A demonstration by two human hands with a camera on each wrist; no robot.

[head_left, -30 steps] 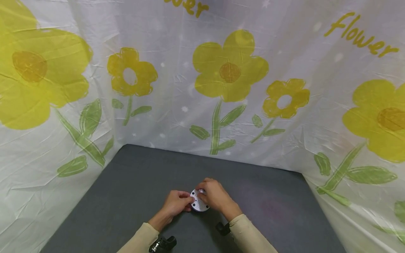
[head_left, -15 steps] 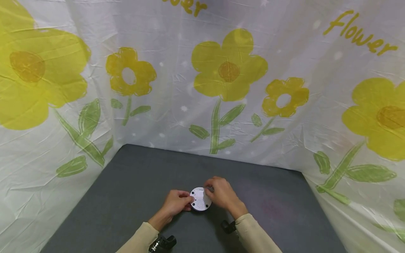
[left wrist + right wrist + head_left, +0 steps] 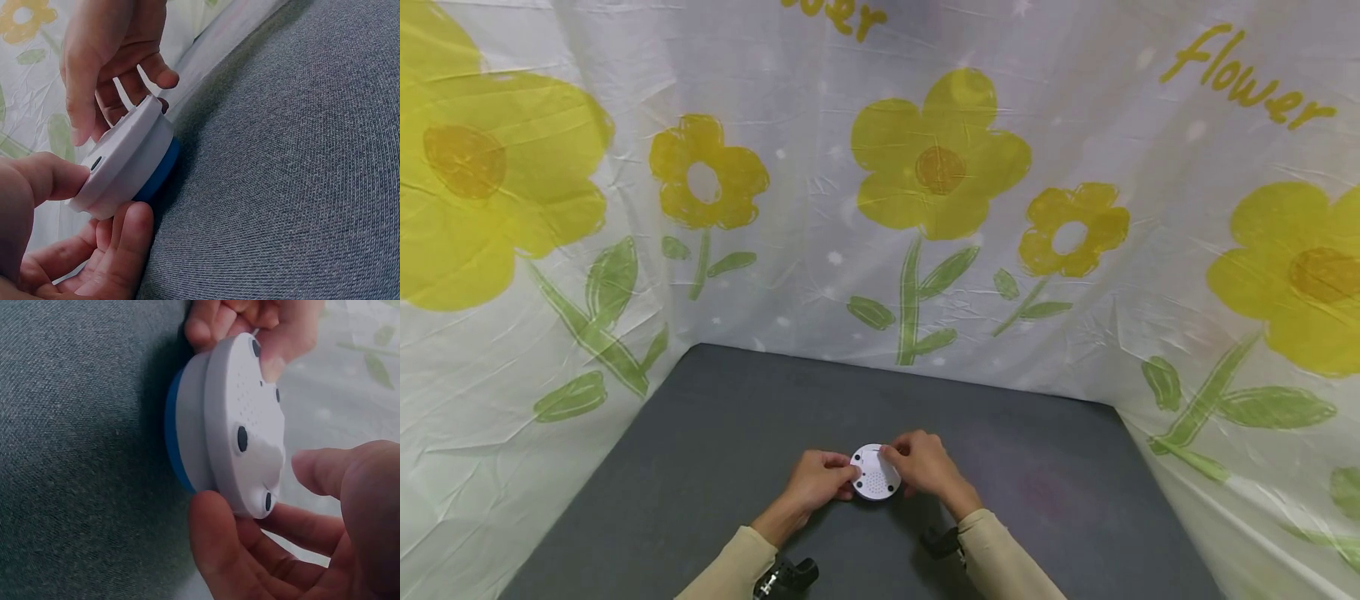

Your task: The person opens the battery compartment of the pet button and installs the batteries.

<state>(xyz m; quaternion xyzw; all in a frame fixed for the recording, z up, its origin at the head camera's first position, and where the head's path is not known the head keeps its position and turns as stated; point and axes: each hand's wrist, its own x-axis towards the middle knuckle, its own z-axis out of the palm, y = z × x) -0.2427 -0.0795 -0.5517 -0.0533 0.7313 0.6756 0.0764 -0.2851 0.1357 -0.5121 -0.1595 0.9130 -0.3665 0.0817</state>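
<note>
A round white device (image 3: 874,483) with a blue underside sits on the grey cloth. Its face, turned upward, has small dark feet (image 3: 242,439), a patch of tiny holes and a panel. My left hand (image 3: 817,482) pinches its left rim, thumb (image 3: 59,177) on the face and fingers tucked beneath. On the other side is my right hand (image 3: 925,464). Its fingertips (image 3: 212,515) are right at the rim, while its thumb (image 3: 319,470) is a little off the face by the panel in the right wrist view. Nothing shows between those fingers.
Dark grey cloth (image 3: 760,400) covers the tabletop. White curtains (image 3: 805,250) with yellow flowers hang along the back and both sides. A black wrist camera (image 3: 790,575) sits on the left wrist, another (image 3: 938,542) on the right.
My right hand has drawn off the device's face to its right edge, uncovering the panel, then come slightly nearer the body. My left hand has kept its pinch in place.
</note>
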